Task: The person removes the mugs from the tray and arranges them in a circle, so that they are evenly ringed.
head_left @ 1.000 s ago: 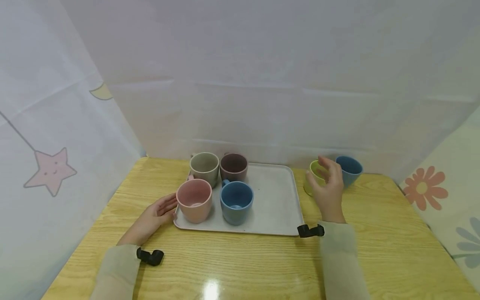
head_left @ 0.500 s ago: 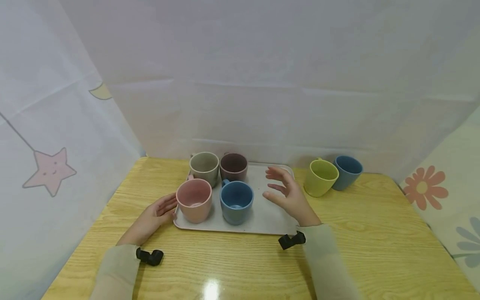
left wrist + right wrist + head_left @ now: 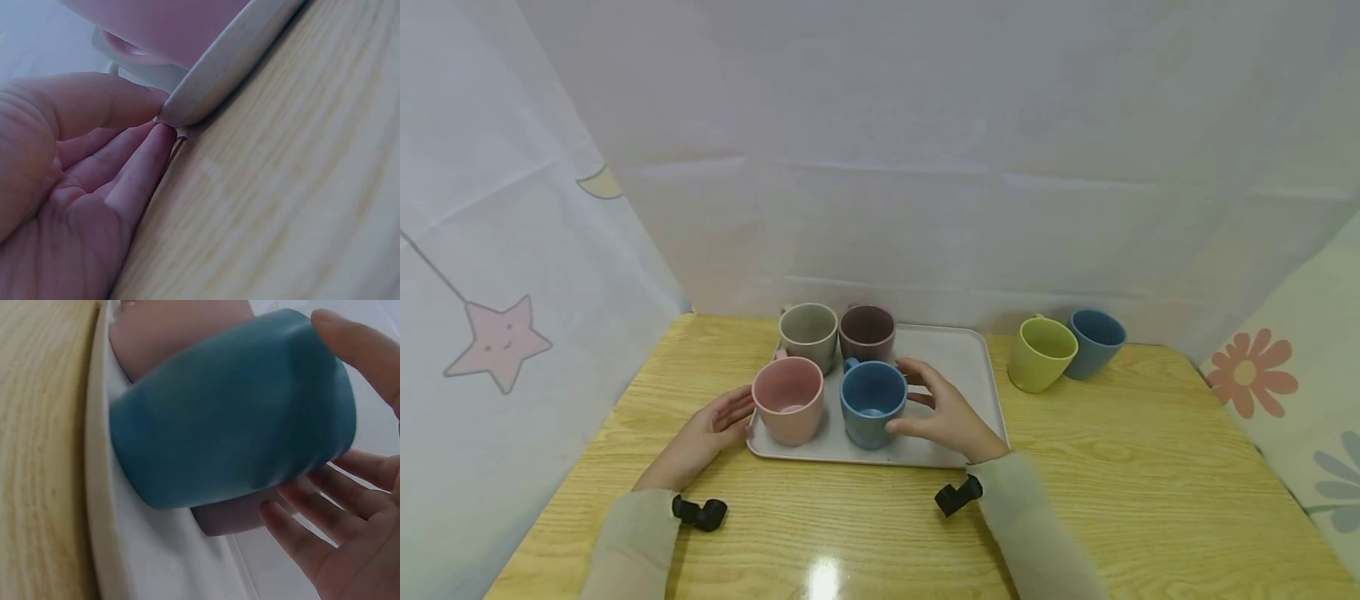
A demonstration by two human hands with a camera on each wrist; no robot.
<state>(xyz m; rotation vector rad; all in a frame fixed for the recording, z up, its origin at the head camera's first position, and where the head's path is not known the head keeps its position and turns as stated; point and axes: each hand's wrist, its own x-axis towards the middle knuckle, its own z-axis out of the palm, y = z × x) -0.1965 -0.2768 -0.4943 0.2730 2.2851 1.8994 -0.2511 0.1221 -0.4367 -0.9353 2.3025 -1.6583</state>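
My left hand [image 3: 711,435] pinches the near-left corner of a white tray [image 3: 958,392]; in the left wrist view its thumb [image 3: 119,103] lies against the tray's rim, a fingertip just below. A pink mug [image 3: 788,417] stands on the tray right beside this hand. To its right is a blue mug [image 3: 871,421], upright on the tray. My right hand [image 3: 951,417] is spread at the blue mug's right side. In the right wrist view its thumb [image 3: 350,340] reaches the mug's rim, and the other fingers extend along the side, one tip hidden behind it.
Behind the front mugs, a grey mug [image 3: 808,333] and a dark purple mug [image 3: 867,333] stand on the tray. Right of the tray, a yellow-green mug [image 3: 1041,358] and another blue mug [image 3: 1097,342] stand on the wooden table [image 3: 1150,467]. A white cloth [image 3: 880,167] hangs behind.
My right hand has left the yellow-green mug and moved left across the tray to the blue mug. The left hand and the mugs stay where they were.
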